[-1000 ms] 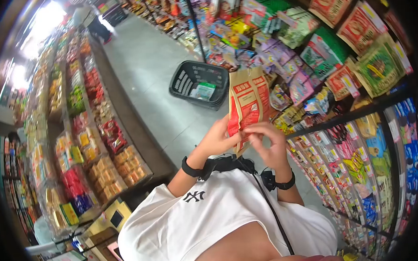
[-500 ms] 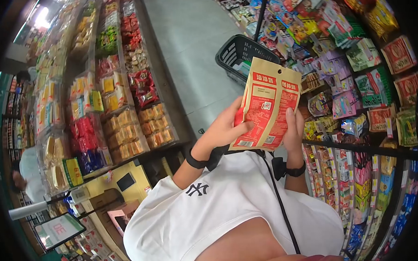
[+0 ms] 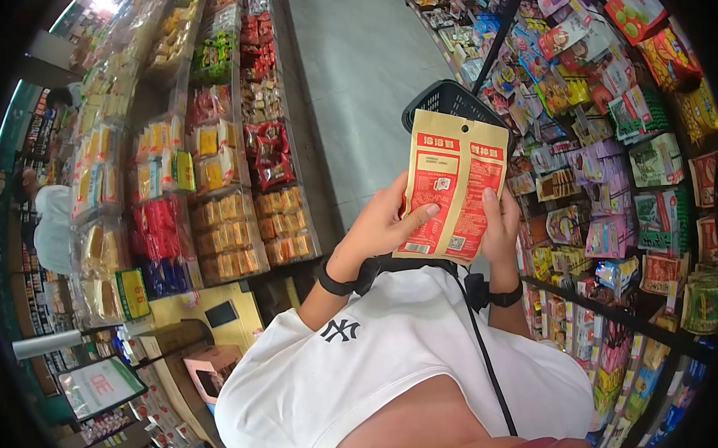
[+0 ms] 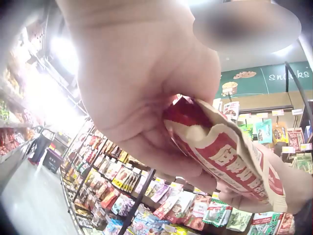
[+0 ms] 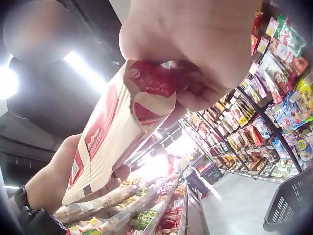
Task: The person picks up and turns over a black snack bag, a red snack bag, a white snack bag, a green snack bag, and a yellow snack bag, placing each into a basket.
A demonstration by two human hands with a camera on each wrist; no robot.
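Note:
A kraft-paper snack bag (image 3: pixel 452 184) with red printed panels is held up in front of the chest, its printed face toward the head camera. My left hand (image 3: pixel 387 223) grips its left edge, thumb across the front. On the opposite edge my right hand (image 3: pixel 501 222) holds the bag, thumb on the red panel and fingers behind it. The left wrist view shows the snack bag (image 4: pixel 230 154) end-on between palm and fingers. In the right wrist view, the red and tan end of the bag (image 5: pixel 142 98) sits under the right hand (image 5: pixel 195 54).
A dark shopping basket (image 3: pixel 429 97) stands on the aisle floor (image 3: pixel 353 88) beyond the bag. Hanging snack packets (image 3: pixel 605 165) line the right side. Bins of wrapped snacks (image 3: pixel 231 229) run along the left. A person (image 5: pixel 188 174) stands down the aisle.
The bag turned from a steep angle to face the head camera. My right hand shifted from its lower part to its right edge. The head view swung, with shelves and basket moving rightward.

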